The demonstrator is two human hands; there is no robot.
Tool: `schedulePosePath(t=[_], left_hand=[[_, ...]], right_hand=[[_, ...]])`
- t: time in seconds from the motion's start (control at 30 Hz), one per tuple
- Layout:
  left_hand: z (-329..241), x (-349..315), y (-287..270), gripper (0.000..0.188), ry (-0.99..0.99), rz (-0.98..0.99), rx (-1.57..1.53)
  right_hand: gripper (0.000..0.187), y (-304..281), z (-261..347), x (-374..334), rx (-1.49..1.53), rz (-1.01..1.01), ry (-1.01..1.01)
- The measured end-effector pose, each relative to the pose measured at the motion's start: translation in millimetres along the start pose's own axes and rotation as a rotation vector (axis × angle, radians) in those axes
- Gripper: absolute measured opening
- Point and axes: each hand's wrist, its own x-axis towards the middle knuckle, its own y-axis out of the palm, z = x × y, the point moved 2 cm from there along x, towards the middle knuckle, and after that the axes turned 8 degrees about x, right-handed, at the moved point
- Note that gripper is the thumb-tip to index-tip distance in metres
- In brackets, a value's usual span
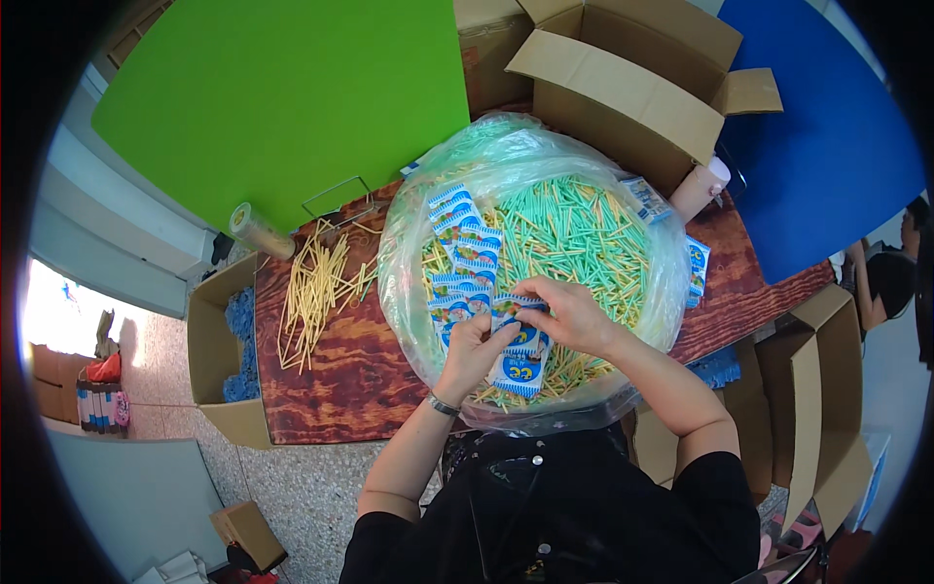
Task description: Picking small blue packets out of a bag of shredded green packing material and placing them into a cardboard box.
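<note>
A big clear plastic bag (401, 326) lies spread on the table, filled with short thin green and yellow sticks (574, 229). Over its middle, my right hand (576, 317) pinches a small blue-and-white printed packet (506, 310) by its top. My left hand (471, 356) is closed at the packet's lower left, thumb against it. Just below my fingers, another packet (518, 374) rests on the sticks. Overlapping packets of the same kind (477, 255) run up the left side of the bag, beyond my left hand. Whether the held packet is sealed, I cannot tell.
Loose long yellow sticks (316, 292) lie on the reddish wooden table (341, 404) at left. An open cardboard box (618, 92) and a pink bottle (699, 190) stand behind the bag. Boxes with blue packets flank the table. Another person's arm (864, 287) shows at far right.
</note>
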Motion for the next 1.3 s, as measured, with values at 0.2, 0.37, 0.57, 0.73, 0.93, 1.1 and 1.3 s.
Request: schedulePosePath(t=[0.2,0.37,0.57,0.73,0.93,1.1,1.3], left_hand=[[9,7,-7,0.027,0.039,-0.057,0.28],[14,7,-8,0.032,0.086,-0.11,0.258],[6,12,2,0.033,0.126,-0.13,0.271],[4,11,1,0.033,0.077,-0.132,0.243],[11,13,-4,0.033,0.142,-0.172,0.208],[2,15,-5,0.03,0.135,-0.157,0.272],[13,18,-7,0.029,0.101,-0.156,0.198]], right_hand=[[0.032,-4,1,-8,0.054,0.037,0.028],[0.029,-36,-19,-2,0.196,-0.066,0.116],[0.024,-88,-122,49,-0.329,-0.137,0.314],[0.04,-65,-136,99,-0.541,0.043,0.683],[0.048,-49,-137,108,-0.553,0.058,0.755],[0.044,-67,-151,92,-0.366,-0.077,0.57],[0.031,-88,-97,64,-0.17,-0.059,0.473]])
